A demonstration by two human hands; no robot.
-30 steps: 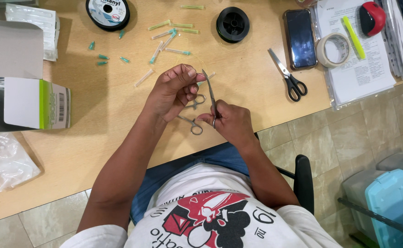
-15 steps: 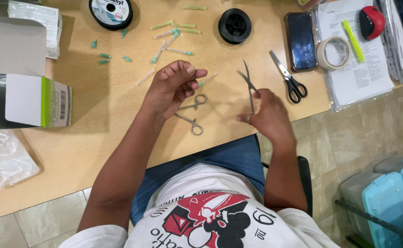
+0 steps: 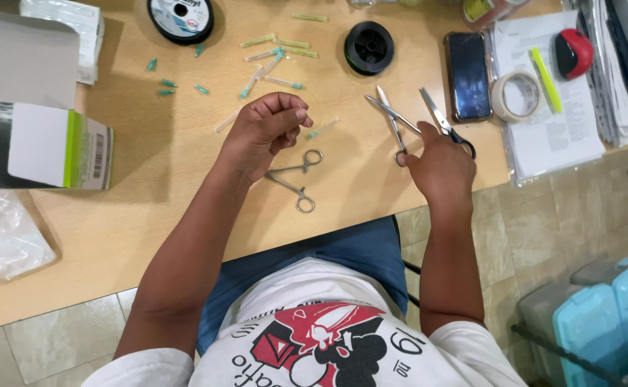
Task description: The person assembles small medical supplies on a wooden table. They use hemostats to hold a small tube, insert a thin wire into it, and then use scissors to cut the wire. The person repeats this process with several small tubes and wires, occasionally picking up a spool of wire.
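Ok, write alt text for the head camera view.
Seen from above, a seated person's right hand holds small metal scissors over a wooden table, beside black-handled scissors. The left hand is pinched closed above steel forceps, among scattered green needle caps.

Left hand (image 3: 264,132): forearm extended forward over the worktop, fingers curled inward with thumb and fingertips pinched together. Right hand (image 3: 439,168): forearm raised from the elbow, back of hand toward the camera, fingers closed in a loose grip. Both forearms bare.
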